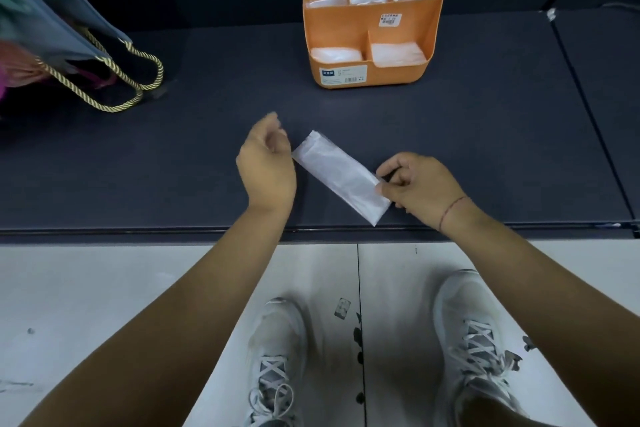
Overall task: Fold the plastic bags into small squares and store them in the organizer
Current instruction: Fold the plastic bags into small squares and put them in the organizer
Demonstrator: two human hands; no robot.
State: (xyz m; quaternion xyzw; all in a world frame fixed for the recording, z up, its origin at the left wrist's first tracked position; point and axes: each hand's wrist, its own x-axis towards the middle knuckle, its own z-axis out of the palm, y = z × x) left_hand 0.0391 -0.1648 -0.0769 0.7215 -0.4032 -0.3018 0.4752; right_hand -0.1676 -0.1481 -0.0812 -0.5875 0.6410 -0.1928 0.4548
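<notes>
2 bare hands work over a dark table [485, 132], where 1 plastic bag [341, 175], already folded into a long narrow white strip, lies flat and runs diagonally from far left to near right, close to the table's near edge. The right hand [419, 187] pinches the strip's near-right end between thumb and curled fingers; a thin red thread [450, 211] circles that wrist. The left hand [266, 166] sits just beside the strip's far-left end, fingers loosely curled and gripping nothing; it is blurred, so I cannot tell whether it touches the plastic. Farther back stands the orange organizer [346, 24], upright, with 3 compartments along its far side and 2 along its near side, each holding folded bags [398, 54]. At the far left leans a gift bag [52, 21] with gold rope handles [138, 87]. Below the table edge, 2 white laced shoes [474, 340] rest on a pale floor [104, 288].
</notes>
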